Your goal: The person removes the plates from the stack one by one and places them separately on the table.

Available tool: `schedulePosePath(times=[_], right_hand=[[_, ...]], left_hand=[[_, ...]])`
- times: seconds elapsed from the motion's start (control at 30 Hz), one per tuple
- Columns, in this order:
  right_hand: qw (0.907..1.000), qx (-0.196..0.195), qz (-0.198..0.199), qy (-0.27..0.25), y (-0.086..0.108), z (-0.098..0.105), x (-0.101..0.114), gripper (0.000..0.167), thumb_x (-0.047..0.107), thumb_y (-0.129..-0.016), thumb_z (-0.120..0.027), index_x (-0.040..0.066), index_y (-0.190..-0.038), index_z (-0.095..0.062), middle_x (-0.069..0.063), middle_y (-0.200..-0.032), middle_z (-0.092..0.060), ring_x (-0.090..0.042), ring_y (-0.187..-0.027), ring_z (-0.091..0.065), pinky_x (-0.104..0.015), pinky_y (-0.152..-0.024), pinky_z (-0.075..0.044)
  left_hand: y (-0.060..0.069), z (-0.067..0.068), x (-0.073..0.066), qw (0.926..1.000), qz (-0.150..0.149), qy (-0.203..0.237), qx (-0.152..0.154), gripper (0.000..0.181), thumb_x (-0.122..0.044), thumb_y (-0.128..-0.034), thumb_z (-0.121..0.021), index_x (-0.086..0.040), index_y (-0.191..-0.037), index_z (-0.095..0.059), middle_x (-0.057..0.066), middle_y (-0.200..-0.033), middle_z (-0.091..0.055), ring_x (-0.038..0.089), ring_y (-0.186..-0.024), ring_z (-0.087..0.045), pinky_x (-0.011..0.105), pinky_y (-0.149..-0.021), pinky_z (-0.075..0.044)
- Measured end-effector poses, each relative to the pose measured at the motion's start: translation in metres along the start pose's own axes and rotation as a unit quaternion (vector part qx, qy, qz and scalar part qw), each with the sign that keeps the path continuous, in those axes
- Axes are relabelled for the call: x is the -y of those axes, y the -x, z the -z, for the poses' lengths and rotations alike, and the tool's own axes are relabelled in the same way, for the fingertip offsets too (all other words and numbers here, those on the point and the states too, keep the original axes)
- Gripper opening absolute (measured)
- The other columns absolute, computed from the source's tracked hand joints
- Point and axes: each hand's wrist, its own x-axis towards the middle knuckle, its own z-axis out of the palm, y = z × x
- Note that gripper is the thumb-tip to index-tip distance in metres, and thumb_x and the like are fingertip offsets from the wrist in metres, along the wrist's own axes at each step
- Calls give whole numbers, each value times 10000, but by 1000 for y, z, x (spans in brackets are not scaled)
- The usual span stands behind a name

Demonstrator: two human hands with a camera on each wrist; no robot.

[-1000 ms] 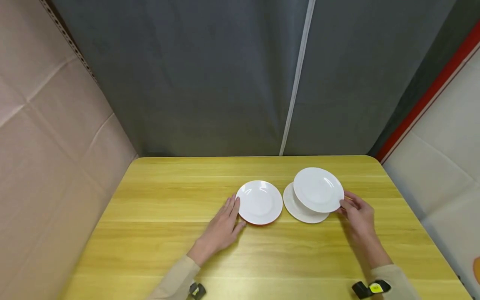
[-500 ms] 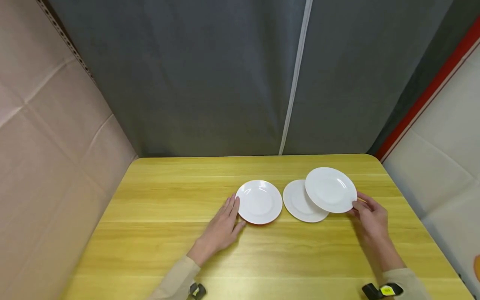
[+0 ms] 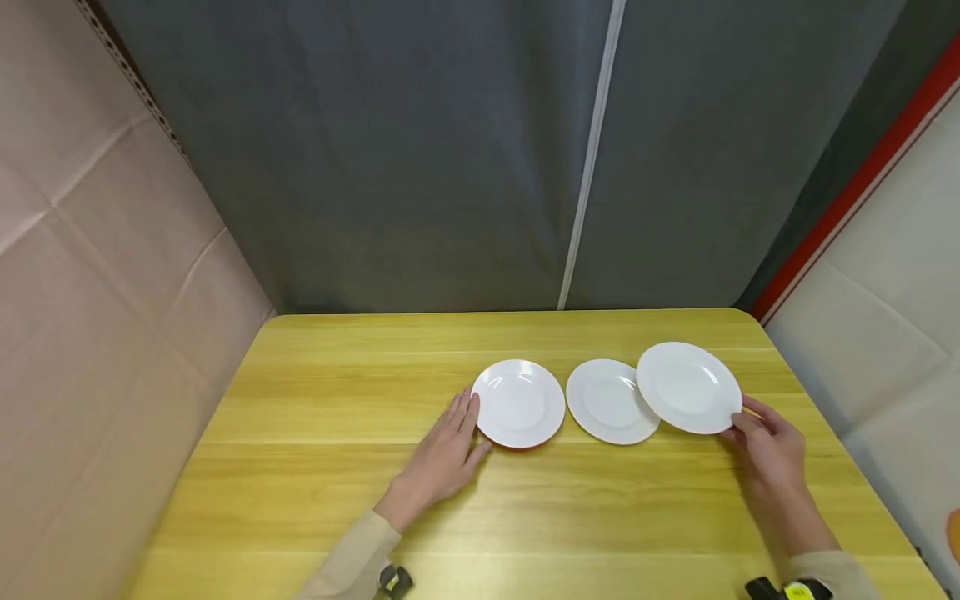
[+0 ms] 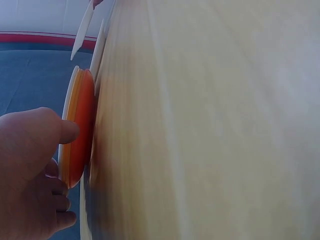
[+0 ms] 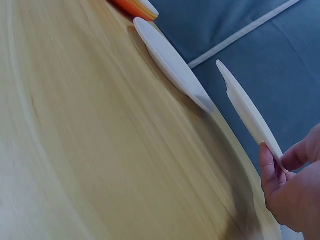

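Observation:
My right hand pinches a white plate by its near right rim, thumb on top and fingers beneath. In the right wrist view this held plate hangs above the table, tilted and apart from it. Left of it, another white plate lies flat, its right edge partly covered. A stack of plates with a white one on top stands further left; orange and red rims show below the white one. My left hand rests against the stack's left edge with its fingers straight.
The wooden table extends around the plates. A dark grey curtain hangs behind its far edge. A pale cloth wall stands on the left and a white panel with a red strip on the right.
My right hand has carried its plate to the right, from mostly over the flat white plate to beside it, overlapping only its edge. My left hand and the stack stay in place.

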Motion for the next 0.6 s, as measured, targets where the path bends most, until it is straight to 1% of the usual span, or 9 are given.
schedulePosePath(times=[0.17,0.4,0.6], right_hand=[[9998,-6,-48,-210,-1,9,1,163,55,-936,-702,197,-1014,-689,37,-864,-681,-135,-670,-675,-233,-676,-626],[9996,-249,-59,-88,-5,21,2,163,48,-939,-688,210,-954,-687,57,-796,-694,-109,-641,-683,-221,-630,-617],[9988,-314,-149,-343,-8,28,4,178,22,-925,-695,199,-943,-690,54,-787,-709,-109,-659,-716,-227,-634,-623]], left_hand=[[0,0,0,10000,-29,-21,-30,746,-426,-1079,-439,50,-1593,-183,262,-1667,-164,387,-1554,-192,490,-1268,-245],[0,-1,0,10000,-30,17,-82,749,-418,-1072,-459,51,-1592,-191,267,-1662,-179,397,-1548,-206,494,-1265,-249],[0,-1,0,10000,-6,31,-74,750,-422,-1072,-455,50,-1592,-191,267,-1662,-178,400,-1548,-203,494,-1268,-242]])
